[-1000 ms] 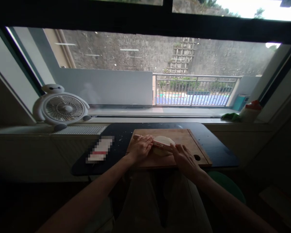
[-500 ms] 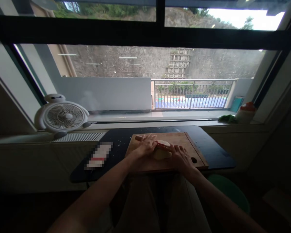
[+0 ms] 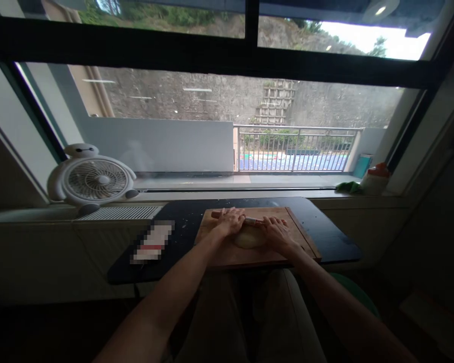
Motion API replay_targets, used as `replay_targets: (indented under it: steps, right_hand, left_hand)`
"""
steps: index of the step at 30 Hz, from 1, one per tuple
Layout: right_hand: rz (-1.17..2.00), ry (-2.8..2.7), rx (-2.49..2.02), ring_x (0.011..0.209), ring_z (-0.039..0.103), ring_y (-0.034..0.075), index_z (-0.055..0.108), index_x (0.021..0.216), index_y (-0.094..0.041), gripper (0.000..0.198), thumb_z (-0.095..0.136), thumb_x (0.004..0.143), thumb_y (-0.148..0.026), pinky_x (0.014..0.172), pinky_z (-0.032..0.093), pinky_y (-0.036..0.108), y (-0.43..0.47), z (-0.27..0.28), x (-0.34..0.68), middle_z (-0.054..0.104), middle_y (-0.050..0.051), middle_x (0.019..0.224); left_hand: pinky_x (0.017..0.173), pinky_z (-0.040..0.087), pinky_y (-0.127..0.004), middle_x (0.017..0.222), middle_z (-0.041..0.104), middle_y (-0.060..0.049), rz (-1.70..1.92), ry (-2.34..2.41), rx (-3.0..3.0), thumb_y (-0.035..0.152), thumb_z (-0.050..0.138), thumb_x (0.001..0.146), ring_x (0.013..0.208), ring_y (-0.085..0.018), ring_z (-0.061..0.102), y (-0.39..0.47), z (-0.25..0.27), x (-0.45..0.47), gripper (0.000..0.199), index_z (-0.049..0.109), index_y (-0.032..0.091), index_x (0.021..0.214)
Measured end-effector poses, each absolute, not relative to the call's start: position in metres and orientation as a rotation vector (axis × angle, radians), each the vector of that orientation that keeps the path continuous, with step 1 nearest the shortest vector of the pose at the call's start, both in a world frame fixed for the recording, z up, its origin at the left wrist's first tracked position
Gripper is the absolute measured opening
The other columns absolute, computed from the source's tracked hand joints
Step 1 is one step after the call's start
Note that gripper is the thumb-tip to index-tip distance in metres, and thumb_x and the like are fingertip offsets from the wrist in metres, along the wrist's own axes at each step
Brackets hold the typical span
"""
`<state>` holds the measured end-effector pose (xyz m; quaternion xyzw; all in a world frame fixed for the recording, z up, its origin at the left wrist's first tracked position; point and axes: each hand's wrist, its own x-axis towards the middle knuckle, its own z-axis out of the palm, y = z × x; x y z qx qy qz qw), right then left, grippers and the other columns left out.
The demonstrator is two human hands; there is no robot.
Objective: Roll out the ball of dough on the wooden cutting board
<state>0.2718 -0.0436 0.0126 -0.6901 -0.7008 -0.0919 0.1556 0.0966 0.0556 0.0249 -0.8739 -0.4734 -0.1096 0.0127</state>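
Both hands rest on a wooden rolling pin (image 3: 252,221) that lies across a wooden cutting board (image 3: 227,258). My left hand (image 3: 230,221) is closed over the pin's left part, and the pin's left end sticks out past it. My right hand (image 3: 279,232) presses on the right part, fingers curled over the wood. A pale, flattened piece of dough (image 3: 248,239) shows on the board between my hands, on the near side of the pin. My right hand hides part of the dough's right edge.
The board sits on a dark table (image 3: 306,205). A blurred pale item (image 3: 153,243) lies at the table's left. A white fan (image 3: 100,179) stands by the window; a bottle (image 3: 376,179) and green cloth (image 3: 348,187) are on the sill. Low right is a green round object (image 3: 357,295).
The rolling pin and my hands have moved away from me to the dough's far edge. More of the dough's near side shows. The view has turned slightly.
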Motion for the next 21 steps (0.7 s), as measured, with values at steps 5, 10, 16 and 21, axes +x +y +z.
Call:
replay_targets:
  steps: [5, 10, 16, 21]
  right_hand:
    - [-0.403, -2.058, -1.824, 0.129, 0.029, 0.024, 0.033, 0.137, -0.015, 0.047, 0.031, 0.093, -0.032, 0.106, 0.014, 0.039, -0.068, -0.003, 0.263, 0.041, 0.012, 0.137]
    - [-0.094, -1.988, -2.039, 0.119, 0.042, 0.026, 0.049, 0.121, -0.016, 0.043, 0.025, 0.094, -0.039, 0.101, 0.023, 0.043, -0.031, 0.02, 0.268, 0.053, 0.013, 0.126]
    - [-0.065, -1.975, -2.071, 0.111, 0.049, 0.024, 0.055, 0.11, -0.02, 0.046, 0.02, 0.095, -0.044, 0.094, 0.029, 0.043, -0.023, 0.029, 0.272, 0.06, 0.01, 0.114]
    - [-0.278, -2.029, -1.846, 0.123, 0.038, 0.022, 0.038, 0.131, -0.021, 0.045, 0.026, 0.094, -0.043, 0.103, 0.018, 0.039, -0.064, 0.002, 0.264, 0.048, 0.009, 0.132]
  left_hand:
    - [0.112, 0.011, -0.044, 0.145, 0.036, -0.003, -0.443, -1.222, -2.783, 0.039, 0.019, 0.095, 0.135, -0.019, 0.027, 0.036, 0.008, 0.057, 0.049, 0.036, 0.023, 0.138]
    - [0.11, 0.017, -0.044, 0.142, 0.04, -0.006, -0.279, -1.473, -2.725, 0.038, 0.022, 0.094, 0.132, -0.021, 0.033, 0.061, 0.022, 0.081, 0.049, 0.036, 0.02, 0.137]
    - [0.104, 0.023, -0.054, 0.125, 0.057, -0.01, -0.33, -1.57, -2.639, 0.041, 0.023, 0.092, 0.117, -0.027, 0.049, 0.067, 0.027, 0.104, 0.047, 0.052, 0.019, 0.122]
    - [0.112, 0.007, -0.043, 0.146, 0.034, -0.006, -0.402, -1.36, -2.692, 0.041, 0.03, 0.091, 0.135, -0.021, 0.024, 0.04, 0.006, 0.064, 0.053, 0.031, 0.021, 0.14]
